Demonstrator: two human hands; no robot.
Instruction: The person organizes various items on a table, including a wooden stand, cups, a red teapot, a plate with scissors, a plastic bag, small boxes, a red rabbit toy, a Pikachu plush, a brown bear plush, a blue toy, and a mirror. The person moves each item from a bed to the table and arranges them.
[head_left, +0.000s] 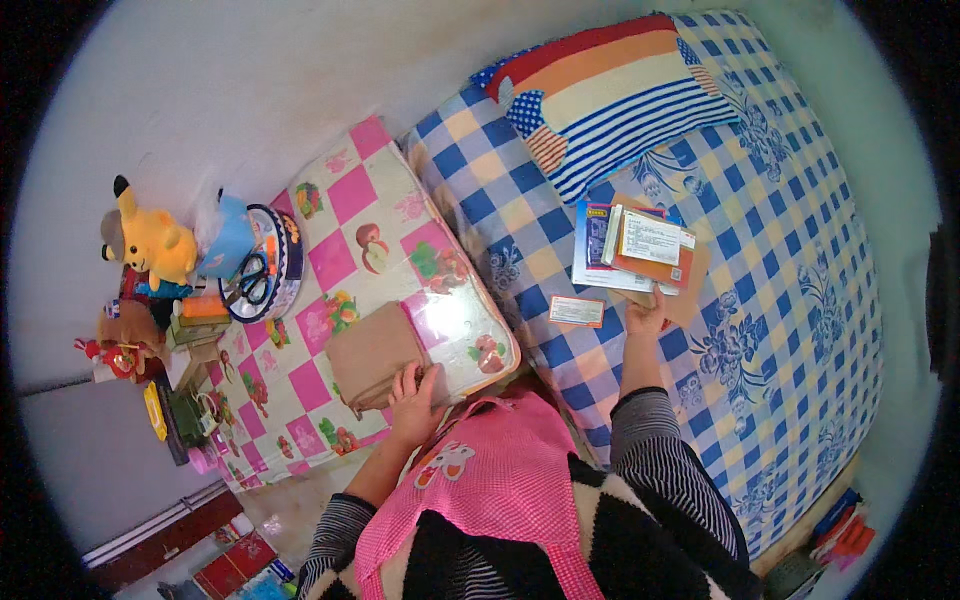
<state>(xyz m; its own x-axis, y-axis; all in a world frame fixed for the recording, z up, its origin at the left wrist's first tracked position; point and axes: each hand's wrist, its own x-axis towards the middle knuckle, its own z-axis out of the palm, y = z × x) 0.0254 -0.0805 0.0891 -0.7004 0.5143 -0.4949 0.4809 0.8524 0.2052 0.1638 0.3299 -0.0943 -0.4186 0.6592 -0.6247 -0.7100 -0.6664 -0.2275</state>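
Observation:
My left hand (415, 405) lies at the near right corner of a folded brown fabric item (377, 355), possibly a bag, on the pink-checked table. Its fingers touch the brown fabric; whether they grip it is unclear. Over on the bed, my right hand (646, 313) holds the near edge of a stack of flat packets and boxes. A white printed box (651, 238) tops the stack, above an orange packet (671, 271). Beneath these show a blue-and-white packet (587, 255) and brown paper or card (694, 289). Left of my right hand lies a small white box with orange edges (576, 310).
A striped pillow (607, 97) rests on the blue-checked bed (780, 300). The table (360, 262) has a glossy fruit-print cover. Along its left side stand a yellow plush toy (161, 244), a round container (292, 270) with black-handled scissors (251, 279), and several boxes.

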